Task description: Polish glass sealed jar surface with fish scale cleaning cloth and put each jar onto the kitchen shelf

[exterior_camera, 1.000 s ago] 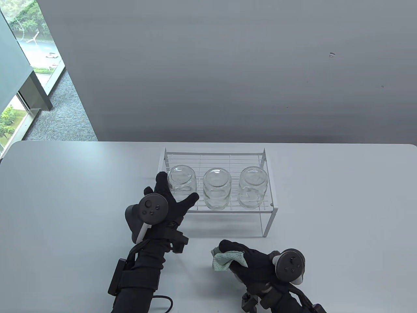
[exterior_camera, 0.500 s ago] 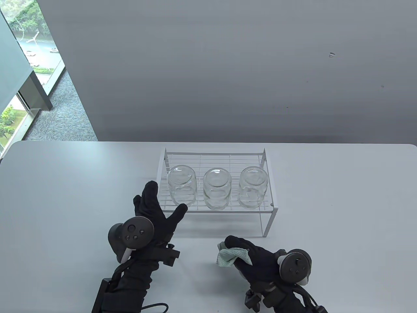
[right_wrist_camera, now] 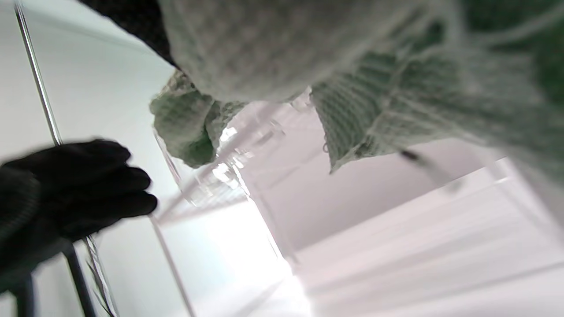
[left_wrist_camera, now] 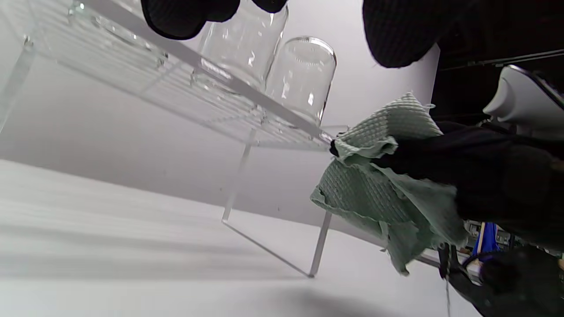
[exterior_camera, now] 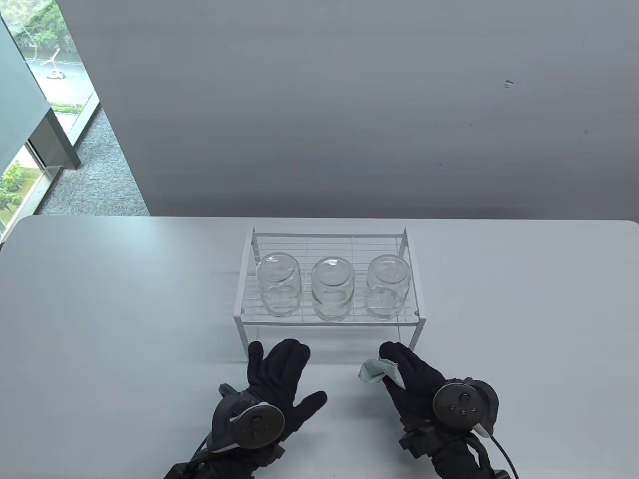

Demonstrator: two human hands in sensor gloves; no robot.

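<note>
Three clear inverted glass jars (exterior_camera: 331, 288) in a row on the white wire kitchen shelf (exterior_camera: 329, 319), just beyond both hands. Left hand (exterior_camera: 279, 374): flat, empty. Right hand (exterior_camera: 412, 374): pinches the crumpled pale-green cleaning cloth (exterior_camera: 375, 371), nearest the rightmost jar.

Grey wall (exterior_camera: 349, 100), window (exterior_camera: 30, 100) left

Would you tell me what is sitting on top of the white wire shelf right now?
Three clear glass jars stand upside down in a row on the wire shelf. Nothing else shows on it; no lids are visible.
</note>
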